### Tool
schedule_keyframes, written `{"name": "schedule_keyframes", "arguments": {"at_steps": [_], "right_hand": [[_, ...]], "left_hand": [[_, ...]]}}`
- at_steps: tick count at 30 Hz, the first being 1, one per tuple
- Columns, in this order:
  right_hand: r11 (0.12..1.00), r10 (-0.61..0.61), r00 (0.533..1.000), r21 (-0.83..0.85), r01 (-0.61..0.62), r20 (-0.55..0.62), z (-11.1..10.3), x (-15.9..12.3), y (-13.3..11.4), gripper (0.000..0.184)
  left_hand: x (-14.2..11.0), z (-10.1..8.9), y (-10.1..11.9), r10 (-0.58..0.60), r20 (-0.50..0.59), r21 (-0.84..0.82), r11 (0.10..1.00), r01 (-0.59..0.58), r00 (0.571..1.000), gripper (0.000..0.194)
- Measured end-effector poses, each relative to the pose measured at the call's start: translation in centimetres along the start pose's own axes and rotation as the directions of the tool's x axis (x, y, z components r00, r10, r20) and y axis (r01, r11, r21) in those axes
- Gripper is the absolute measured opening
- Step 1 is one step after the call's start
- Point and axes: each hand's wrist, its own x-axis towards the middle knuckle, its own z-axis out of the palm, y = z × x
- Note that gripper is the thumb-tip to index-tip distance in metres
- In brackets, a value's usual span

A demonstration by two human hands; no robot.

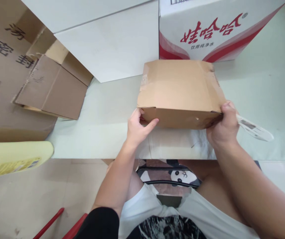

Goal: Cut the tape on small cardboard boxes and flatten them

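A brown cardboard box (178,86) rests on the pale green table top in front of me, its near side facing my body. My left hand (140,127) grips the box's near left corner, the thumb stretched along the near side and the other fingers curled at the edge. At the near right corner, my right hand (223,124) is closed around the box, with some of its fingers hidden beneath. A slim white object with a grey panel (255,128) juts out to the right from behind my right hand; whether that hand holds it, I cannot tell.
Behind the box stand a white carton (122,46) and a white-and-red drinking water carton (207,36). Brown cartons (55,86) crowd the left side. A pale yellow rounded object (18,156) enters at left. The table's front edge runs just above my lap.
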Motion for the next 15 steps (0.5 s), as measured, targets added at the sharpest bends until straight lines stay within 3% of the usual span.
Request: {"name": "schedule_keyframes", "arguments": {"at_steps": [15], "right_hand": [[1.000,0.022,1.000,-0.004,-0.022,0.003,0.20,-0.23,-0.07,0.027]], "left_hand": [[0.02,0.01,-0.14,0.005,0.000,0.002,1.000,-0.005,1.000,0.040]]}}
